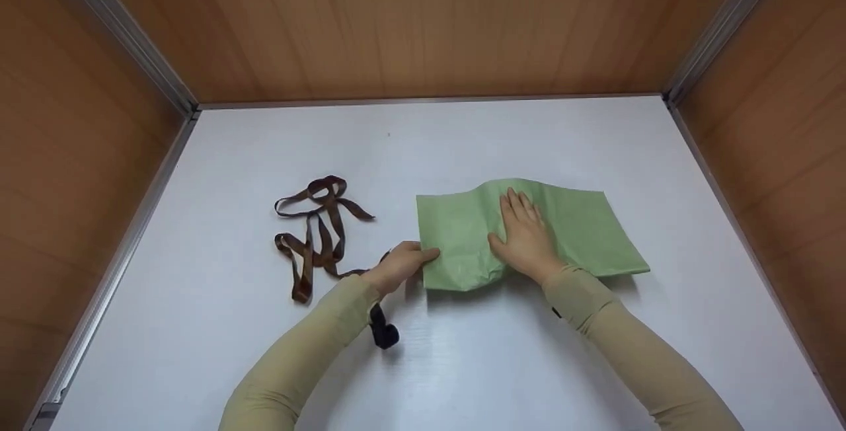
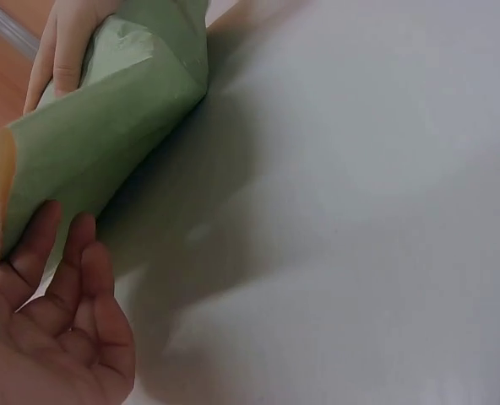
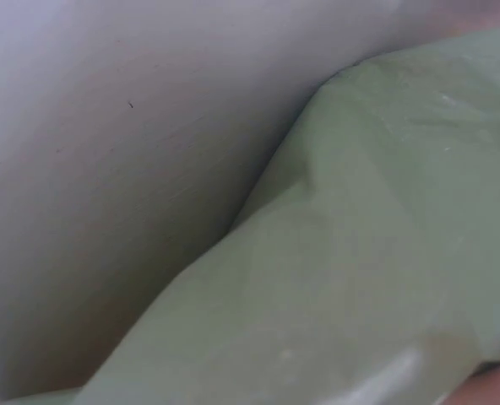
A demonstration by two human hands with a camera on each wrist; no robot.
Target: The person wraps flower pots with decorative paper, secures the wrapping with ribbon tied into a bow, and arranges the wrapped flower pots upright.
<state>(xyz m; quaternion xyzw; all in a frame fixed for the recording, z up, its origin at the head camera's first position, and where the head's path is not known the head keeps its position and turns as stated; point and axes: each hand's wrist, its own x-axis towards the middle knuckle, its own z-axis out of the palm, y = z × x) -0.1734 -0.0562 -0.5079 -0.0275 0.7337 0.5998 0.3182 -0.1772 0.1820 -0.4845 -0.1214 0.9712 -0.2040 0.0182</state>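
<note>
A sheet of green wrapping paper (image 1: 588, 226) lies folded over into a bulging, creased packet; what is inside is hidden. My left hand (image 1: 398, 266) pinches its left edge, thumb on top and fingers beneath. In the left wrist view the end of the green paper (image 2: 89, 143) gapes, showing a tan inner side, and the fingers of the left hand (image 2: 56, 321) are bent against it. Spread flat over the bulge, my right hand (image 1: 527, 238) presses on the paper. The right wrist view is mostly filled by the wrinkled paper (image 3: 377, 228).
Left of the packet, a long brown ribbon (image 1: 328, 246) lies in loose loops, one end running toward the left wrist. A black strap (image 1: 382, 328) hangs below that wrist. Wood-grain panels (image 1: 423, 28) wall the white table (image 1: 198, 352) at the back and sides.
</note>
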